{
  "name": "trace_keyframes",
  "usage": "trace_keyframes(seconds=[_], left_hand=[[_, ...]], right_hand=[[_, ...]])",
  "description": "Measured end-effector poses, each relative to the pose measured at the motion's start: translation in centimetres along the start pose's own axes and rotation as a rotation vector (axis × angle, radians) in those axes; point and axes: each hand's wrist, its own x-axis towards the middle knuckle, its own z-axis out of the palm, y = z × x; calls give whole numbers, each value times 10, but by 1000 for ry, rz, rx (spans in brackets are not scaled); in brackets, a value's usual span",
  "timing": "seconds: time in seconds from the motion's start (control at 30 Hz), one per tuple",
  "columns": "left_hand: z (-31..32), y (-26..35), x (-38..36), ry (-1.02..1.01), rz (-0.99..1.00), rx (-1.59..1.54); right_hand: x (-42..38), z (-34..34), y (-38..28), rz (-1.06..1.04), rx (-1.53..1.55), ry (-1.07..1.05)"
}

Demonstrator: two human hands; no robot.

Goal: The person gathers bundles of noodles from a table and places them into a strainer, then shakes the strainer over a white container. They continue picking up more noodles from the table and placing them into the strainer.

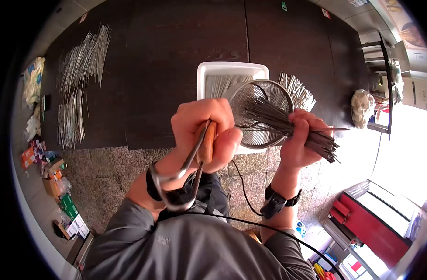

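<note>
Hands (204, 133) with strainer (260, 137) and rods (275, 119) above table's near edge (129, 148)

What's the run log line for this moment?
Left hand: closed on brown wooden handle | Right hand: holding bundled thin grey metal rods | Far ends: over round grey metal mesh strainer

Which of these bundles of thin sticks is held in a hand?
The dark bundle, gripped in the right hand, its far end at the mesh strainer; the paler piles lie on the table or in the white tub.
</note>
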Motion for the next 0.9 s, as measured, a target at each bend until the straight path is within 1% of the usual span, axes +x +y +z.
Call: trace_keyframes(seconds=[0.03,0.1,0.13,0.17,0.2,0.23,0.3,0.37,0.4,0.43,0.47,0.57,0.6,0.63,0.7,0.73,0.77,0.8,0.83,0.9], left_hand=[[2,0,2,0,-1,-3],[6,-4,7,89,23,-85],[6,0,9,76,-24,-59],[5,0,10,74,-19,-62],[4,-3,10,47,2,-26],[4,-3,10,19,18,9],[5,0,11,28,-11,4],[2,3,12,-65,-14,34],[1,3,14,-65,-16,38],[2,1,15,-45,29,54],[2,0,15,-23,70,66],[3,8,22,4,76,53],[4,8,24,26,92,34],[4,8,25,29,93,36],[4,9,25,68,174,-54],[3,11,24,71,167,-43],[2,13,24,59,208,-47],[2,15,25,46,254,-52],[2,19,26,46,250,-43],[3,26,27,-7,282,-66]], right_hand=[[1,0,-1,-21,-16,-22],[3,1,-1,-52,-34,-41],[1,1,-2,-6,10,-39],[1,3,-3,35,58,-37],[1,7,-9,133,83,-3],[5,9,-8,130,83,-2],[12,14,-5,24,-7,82],[18,17,-13,35,-25,121],[25,21,-21,42,-44,159],[29,23,-27,52,-66,198],[33,26,-30,22,-10,202],[44,23,-40,2,-9,188],[47,27,-46,-15,-43,248],[51,22,-44,-119,26,234],[59,19,-55,-212,81,276],[63,13,-58,-232,90,235],[64,11,-61,-266,54,268],[66,9,-67,-229,41,313],[67,8,-73,-191,27,358],[65,9,-76,-195,43,392]])
